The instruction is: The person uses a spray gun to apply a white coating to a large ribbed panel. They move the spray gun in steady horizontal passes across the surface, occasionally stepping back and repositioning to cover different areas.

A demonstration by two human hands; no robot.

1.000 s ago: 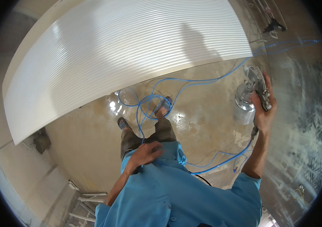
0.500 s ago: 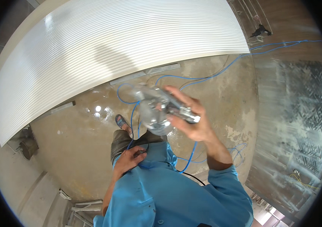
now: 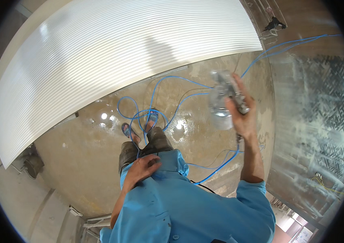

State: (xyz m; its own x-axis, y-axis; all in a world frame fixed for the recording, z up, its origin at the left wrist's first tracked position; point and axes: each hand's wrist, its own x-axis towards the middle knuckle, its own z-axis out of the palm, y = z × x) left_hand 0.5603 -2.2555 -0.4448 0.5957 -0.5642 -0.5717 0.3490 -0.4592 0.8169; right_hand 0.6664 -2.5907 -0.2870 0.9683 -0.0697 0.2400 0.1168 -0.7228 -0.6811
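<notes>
My right hand [image 3: 242, 111] is closed around the handle of a shiny metal spray gun [image 3: 240, 101], held out to the right above the floor. Motion blurs the gun's head and its round, pale cup. A blue air hose [image 3: 220, 168] runs down from below the handle and passes behind my blue shirt. My left hand [image 3: 141, 168] rests at the shirt's front hem with its fingers curled. The blue hose runs into that hand from the floor; the grip itself is partly hidden. Ahead stands a large white ribbed panel [image 3: 119, 48], with my shadow on it.
Loops of blue hose lie around my sandalled feet [image 3: 151, 117] on the wet, stained concrete floor [image 3: 91, 162]. To the right is a paint-smeared dark surface [image 3: 305, 133]. A dark bucket [image 3: 33, 167] stands at the left wall. A black object [image 3: 275, 24] sits at the far right.
My right hand has swung the spray gun to the right and slightly away from me. The left hand has stayed at the hem. More of my feet and the hose loops now shows.
</notes>
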